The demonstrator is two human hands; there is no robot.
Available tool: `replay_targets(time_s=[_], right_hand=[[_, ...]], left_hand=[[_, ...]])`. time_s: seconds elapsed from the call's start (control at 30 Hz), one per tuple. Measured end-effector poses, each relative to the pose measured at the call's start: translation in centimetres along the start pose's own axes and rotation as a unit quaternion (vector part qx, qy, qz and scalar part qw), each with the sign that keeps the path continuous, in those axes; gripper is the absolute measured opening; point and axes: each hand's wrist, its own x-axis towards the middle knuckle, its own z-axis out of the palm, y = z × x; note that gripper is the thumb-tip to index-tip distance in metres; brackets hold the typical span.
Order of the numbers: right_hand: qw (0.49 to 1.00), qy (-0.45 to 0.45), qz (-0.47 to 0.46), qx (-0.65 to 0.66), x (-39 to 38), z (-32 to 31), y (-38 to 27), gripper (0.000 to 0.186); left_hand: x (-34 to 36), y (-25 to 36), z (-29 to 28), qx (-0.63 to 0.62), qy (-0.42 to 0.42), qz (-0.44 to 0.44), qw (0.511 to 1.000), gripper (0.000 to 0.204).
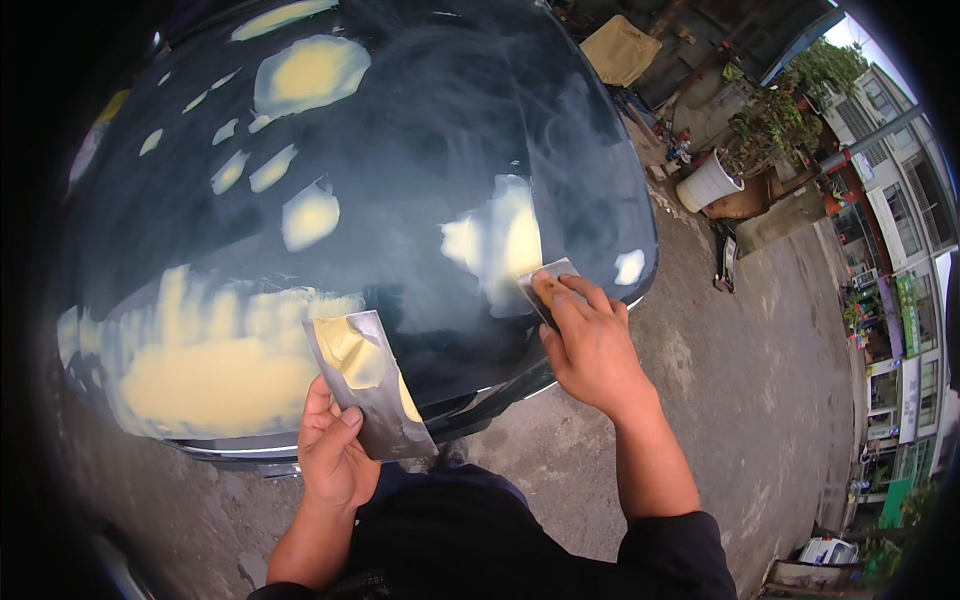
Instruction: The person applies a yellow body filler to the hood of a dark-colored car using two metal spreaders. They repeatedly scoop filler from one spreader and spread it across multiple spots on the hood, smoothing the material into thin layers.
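A dark car body panel, likely a bonnet (430,110), spreads before me with pale yellow filler patches on it. In my left hand (335,445) is a flat grey metal plate (385,425), gripped at its near left edge, with a lump of yellow filler paste (352,352) on top. My right hand (595,340) presses a small grey spreader blade (548,270) against the panel with the fingers laid over it. The blade sits at the lower right of a filler patch (510,235); its underside is hidden.
A broad filler area (210,375) covers the panel's near left. Right of the car lies concrete ground (740,370). Farther off stand a white plant pot (710,182), a shrub (775,125), a beige cloth-like sheet (620,50) and buildings (905,220).
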Motion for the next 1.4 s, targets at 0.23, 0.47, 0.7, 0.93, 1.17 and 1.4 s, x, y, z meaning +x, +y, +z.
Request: replay_targets(time_s=[0.23, 0.47, 0.7, 0.93, 1.17, 1.4], right_hand=[[0.996, -0.054, 0.065, 0.009, 13.9, -2.1, 7.2, 0.049], [0.995, -0.098, 0.018, 0.012, 10.6, -1.3, 4.4, 0.051], [0.998, -0.062, -0.001, 0.011, 0.3, -0.4, 1.9, 0.051], [0.999, -0.042, -0.008, 0.03, -6.8, -0.4, 0.5, 0.055], [0.804, 0.075, -0.161, 0.567, -10.4, -0.7, -1.9, 0.051], [0.944, 0.069, -0.034, 0.322, -11.9, -1.0, 2.2, 0.052]], left_hand=[[-0.2, -0.7, 0.4, 0.0, 0.007, -0.001, 1.0, 0.053], [-0.3, -0.5, -0.2, 0.009, 0.015, 0.006, 1.0, 0.051], [0.3, -1.4, 1.5, -0.001, 0.018, -0.021, 1.0, 0.053], [0.0, -4.3, 3.2, 0.003, 0.018, -0.056, 0.998, 0.049], [-1.4, -7.9, 8.1, -0.02, 0.009, -0.05, 0.999, 0.049], [-2.0, -8.2, 9.8, 0.076, 0.007, 0.079, 0.994, 0.053]])
